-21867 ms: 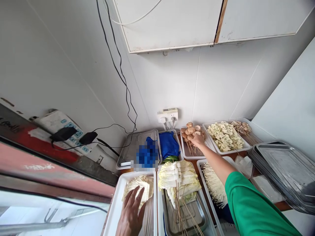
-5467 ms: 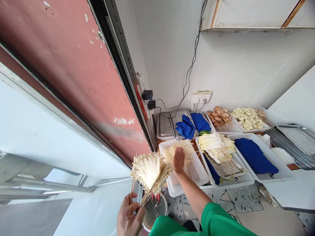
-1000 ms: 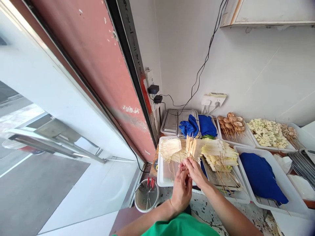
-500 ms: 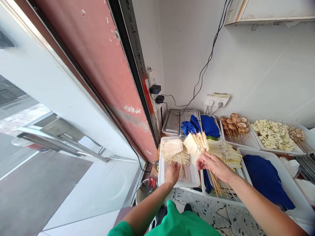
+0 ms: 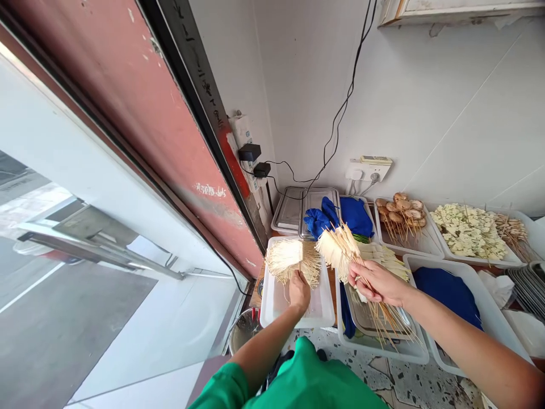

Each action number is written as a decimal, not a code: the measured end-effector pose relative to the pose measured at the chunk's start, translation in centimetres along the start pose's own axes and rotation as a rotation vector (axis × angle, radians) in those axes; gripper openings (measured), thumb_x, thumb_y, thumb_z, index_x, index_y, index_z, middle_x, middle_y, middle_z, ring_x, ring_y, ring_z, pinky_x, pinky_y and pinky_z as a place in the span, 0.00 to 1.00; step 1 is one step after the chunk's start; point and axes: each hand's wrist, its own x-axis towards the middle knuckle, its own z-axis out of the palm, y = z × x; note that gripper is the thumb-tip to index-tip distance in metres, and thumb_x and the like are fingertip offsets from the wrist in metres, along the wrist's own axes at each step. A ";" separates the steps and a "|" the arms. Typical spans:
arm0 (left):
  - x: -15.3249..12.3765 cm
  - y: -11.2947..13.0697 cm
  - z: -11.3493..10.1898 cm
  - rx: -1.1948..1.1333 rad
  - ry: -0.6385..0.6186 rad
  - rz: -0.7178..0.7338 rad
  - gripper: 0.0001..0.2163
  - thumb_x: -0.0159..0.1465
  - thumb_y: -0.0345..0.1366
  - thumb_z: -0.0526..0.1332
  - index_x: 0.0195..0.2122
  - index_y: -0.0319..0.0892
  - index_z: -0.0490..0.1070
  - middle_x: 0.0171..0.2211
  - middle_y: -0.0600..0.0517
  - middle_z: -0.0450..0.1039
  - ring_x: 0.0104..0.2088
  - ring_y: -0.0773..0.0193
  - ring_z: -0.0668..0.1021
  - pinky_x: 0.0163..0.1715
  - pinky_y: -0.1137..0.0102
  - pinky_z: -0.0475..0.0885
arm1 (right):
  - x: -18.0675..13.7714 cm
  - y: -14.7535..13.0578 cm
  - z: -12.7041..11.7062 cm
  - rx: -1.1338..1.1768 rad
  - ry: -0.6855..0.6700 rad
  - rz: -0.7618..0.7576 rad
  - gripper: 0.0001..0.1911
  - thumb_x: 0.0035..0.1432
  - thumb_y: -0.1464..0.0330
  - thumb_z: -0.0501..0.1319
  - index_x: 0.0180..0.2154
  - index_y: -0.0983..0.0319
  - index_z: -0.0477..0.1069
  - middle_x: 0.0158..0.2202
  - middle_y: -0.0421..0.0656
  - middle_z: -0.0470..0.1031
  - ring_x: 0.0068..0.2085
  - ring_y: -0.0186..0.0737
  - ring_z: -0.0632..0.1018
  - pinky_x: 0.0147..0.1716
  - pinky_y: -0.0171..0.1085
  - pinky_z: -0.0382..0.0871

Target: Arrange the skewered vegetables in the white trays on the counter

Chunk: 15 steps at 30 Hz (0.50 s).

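Evidently, skewers are being gathered or sorted by hand. The left hand [image 5: 300,291] has its fingers curled, apparently closed on the sticks of a flat white fan of skewered enoki mushrooms [image 5: 286,253], which lies in a shallow white plastic tray [image 5: 275,304] beside more enoki. The right hand [image 5: 374,281] grips the sticks of a thick cream-coloured bunch of skewered food [image 5: 338,248], raised over the gap between tray and neighbouring tub. Judgement: the next move calls for a firm hold low on the sticks, so neither bundle splays.

Containers: the translucent white plastic tub [image 5: 374,346] at right bears pale yellow cabbage skewers [image 5: 385,258] and a silver metal tray [image 5: 360,318]. Another white tub [image 5: 496,309] contains a dark blue cloth [image 5: 445,292]. Behind, a white tray [image 5: 428,244] carries round brown mushrooms [image 5: 402,213] on sticks.
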 end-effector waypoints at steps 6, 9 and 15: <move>-2.9 -3.0 -3.9 0.075 0.183 0.145 0.15 0.71 0.33 0.49 0.51 0.37 0.73 0.47 0.39 0.80 0.50 0.54 0.81 0.54 0.60 0.75 | 1.7 0.2 0.6 0.120 0.036 -0.070 0.32 0.46 0.39 0.67 0.28 0.61 0.63 0.16 0.31 0.63 0.13 0.22 0.56 0.10 0.25 0.44; -5.7 -6.9 -6.3 0.138 0.222 0.306 0.16 0.70 0.35 0.51 0.54 0.39 0.73 0.49 0.40 0.80 0.52 0.54 0.81 0.55 0.60 0.76 | 2.1 0.4 1.4 0.214 0.083 -0.100 0.34 0.41 0.41 0.71 0.28 0.61 0.61 0.26 0.35 0.71 0.14 0.20 0.59 0.10 0.25 0.45; -11.8 -12.5 -7.2 0.201 0.233 0.437 0.18 0.70 0.34 0.51 0.57 0.38 0.72 0.53 0.37 0.78 0.54 0.52 0.81 0.54 0.59 0.78 | 2.9 0.9 2.0 0.243 0.034 -0.052 0.33 0.41 0.43 0.72 0.29 0.61 0.60 0.26 0.34 0.70 0.15 0.20 0.60 0.09 0.25 0.45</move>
